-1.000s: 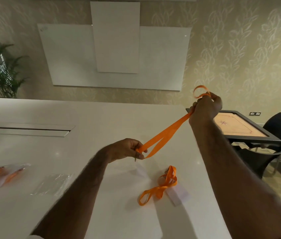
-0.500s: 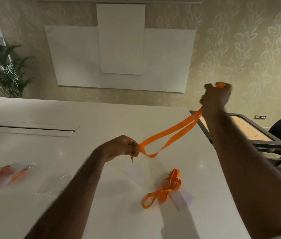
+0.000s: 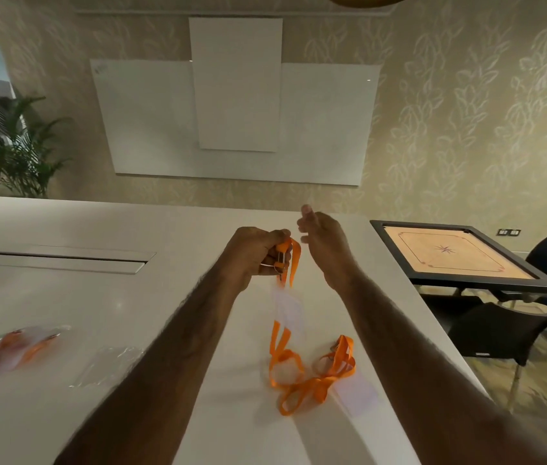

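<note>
At the far left of the counter lay a wrapped packet of orange straps, with an empty clear wrapper beside it. Over the middle, the left hand had its grip clamped on the top of an orange lanyard. The lanyard hung down, its clear badge holder dangling and its lower loop resting on the counter. Just beside it hovered the right hand, grip apart, holding nothing. A second lanyard lay touching that loop.
</note>
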The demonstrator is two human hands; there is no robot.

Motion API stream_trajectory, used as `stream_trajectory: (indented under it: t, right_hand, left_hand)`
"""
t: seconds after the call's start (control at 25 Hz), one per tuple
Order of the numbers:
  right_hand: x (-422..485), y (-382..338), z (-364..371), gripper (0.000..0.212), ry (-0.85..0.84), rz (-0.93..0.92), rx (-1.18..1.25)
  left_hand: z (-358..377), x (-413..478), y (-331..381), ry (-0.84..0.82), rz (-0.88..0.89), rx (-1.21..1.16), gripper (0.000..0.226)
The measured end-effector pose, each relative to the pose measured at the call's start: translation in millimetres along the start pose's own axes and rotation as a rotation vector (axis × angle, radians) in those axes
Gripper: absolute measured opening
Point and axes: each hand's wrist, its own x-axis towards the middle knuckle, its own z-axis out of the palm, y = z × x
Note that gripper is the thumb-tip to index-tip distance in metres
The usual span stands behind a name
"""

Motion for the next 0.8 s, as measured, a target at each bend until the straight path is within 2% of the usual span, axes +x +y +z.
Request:
stream_trajectory:
  t: [0.08,0.12,0.16,0.24,0.32,0.36,0.44,0.48,0.68,0.8]
  right_hand:
    - [-7,-2,4,0.056,0.199,-0.118,-0.103]
    - [-10,-1,4,0.058,0.205,-0.160,-0.150]
    - [-14,0,4,0.056,0.132,-0.166,-0.183]
    - [-21,4,5,0.045,-0.164,-0.087,-0.179]
    - [-28,7,2,0.039,-0.445,0.024,0.016]
    - [-29,11,0,0.043,-0.519,0.088,0.188]
    - [-26,18,-4,0.041,-0.565,0.178,0.411]
    - [-25,19,-5,0.034,-0.566,0.162,0.404]
    - [-25,16,-10,0.021,-0.676,0.101,0.210]
    - [-24,13,-10,0.023,-0.592,0.141,-0.002]
  left_hand:
    - [2,-1,5,0.046,-0.005,-0.062,0.031]
    - [3,-1,6,0.059,0.004,-0.107,0.031]
    - [3,0,8,0.072,0.023,-0.152,0.031]
    - [2,0,9,0.111,0.064,-0.214,0.027]
    - [0,0,9,0.120,0.066,-0.234,0.023]
    - [-1,1,8,0.101,0.059,-0.236,0.022]
    - [-2,2,4,0.081,0.039,-0.247,0.024]
    - [-4,2,2,0.087,0.026,-0.265,0.024]
    - [-13,5,-6,0.208,-0.041,-0.350,0.013]
    - [-23,9,-8,0.265,-0.042,-0.457,0.023]
